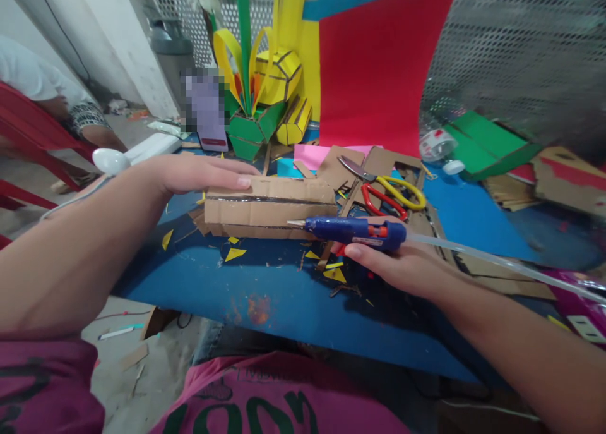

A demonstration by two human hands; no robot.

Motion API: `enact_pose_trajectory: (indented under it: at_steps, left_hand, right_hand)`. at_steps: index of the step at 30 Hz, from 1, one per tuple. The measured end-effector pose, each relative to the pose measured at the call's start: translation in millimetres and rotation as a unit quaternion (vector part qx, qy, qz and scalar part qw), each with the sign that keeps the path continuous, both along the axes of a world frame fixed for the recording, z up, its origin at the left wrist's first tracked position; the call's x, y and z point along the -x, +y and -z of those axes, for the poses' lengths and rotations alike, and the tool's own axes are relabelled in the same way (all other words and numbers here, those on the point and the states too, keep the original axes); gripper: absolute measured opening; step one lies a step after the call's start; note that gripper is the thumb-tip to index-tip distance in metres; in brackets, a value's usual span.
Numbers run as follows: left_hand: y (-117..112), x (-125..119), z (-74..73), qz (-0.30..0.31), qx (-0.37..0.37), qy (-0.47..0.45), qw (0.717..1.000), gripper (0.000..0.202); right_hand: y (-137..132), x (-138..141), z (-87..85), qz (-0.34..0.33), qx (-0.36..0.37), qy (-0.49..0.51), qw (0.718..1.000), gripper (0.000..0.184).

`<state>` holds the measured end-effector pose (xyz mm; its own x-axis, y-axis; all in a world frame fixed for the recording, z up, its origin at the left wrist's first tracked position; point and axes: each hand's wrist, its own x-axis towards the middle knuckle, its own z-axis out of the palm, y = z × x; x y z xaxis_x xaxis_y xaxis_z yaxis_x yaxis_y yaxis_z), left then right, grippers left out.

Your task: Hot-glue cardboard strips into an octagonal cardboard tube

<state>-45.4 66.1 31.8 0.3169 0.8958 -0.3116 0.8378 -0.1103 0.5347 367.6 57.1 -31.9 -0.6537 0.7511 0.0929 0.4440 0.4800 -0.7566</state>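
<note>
A folded piece of brown cardboard (269, 211) with dark seams lies on the blue table. My left hand (203, 172) rests along its far left edge, fingers stretched out and thumb on the top. A blue hot glue gun (331, 229) is gripped in my right hand (402, 263), its metal nozzle over the near right part of the cardboard. From the gun's rear a long clear glue stick (497, 261) runs to the right. Whether the nozzle touches the cardboard I cannot tell. Scissors (391, 194) with red and yellow handles lie just behind the gun.
Yellow and brown scraps litter the blue table (203, 282). Behind stand a green and yellow cardboard craft (255, 134), a phone (208, 115) and a red sheet (374, 67). A plastic bottle (438, 146) lies at the right. Another person (42, 80) sits at the left.
</note>
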Motion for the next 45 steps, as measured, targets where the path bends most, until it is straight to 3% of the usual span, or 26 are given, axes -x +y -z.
enact_pose_trajectory:
  at_steps: [5,32,45]
  left_hand:
    - [2.1,-0.4,1.6,-0.035,0.023,-0.002,0.999,0.108]
    - [6.3,0.6,5.7,-0.012,0.021,-0.01,1.0,0.107]
    - [4.6,0.1,3.2,-0.008,0.02,-0.001,1.0,0.105]
  right_hand:
    - [-0.3,1.2,0.0,-0.031,0.001,0.007,0.999,0.049]
    - [-1.0,-1.0,1.1,0.002,-0.001,0.019,1.0,0.045]
    - [-2.8,0.5,-2.7,-0.017,0.02,0.009,1.0,0.042]
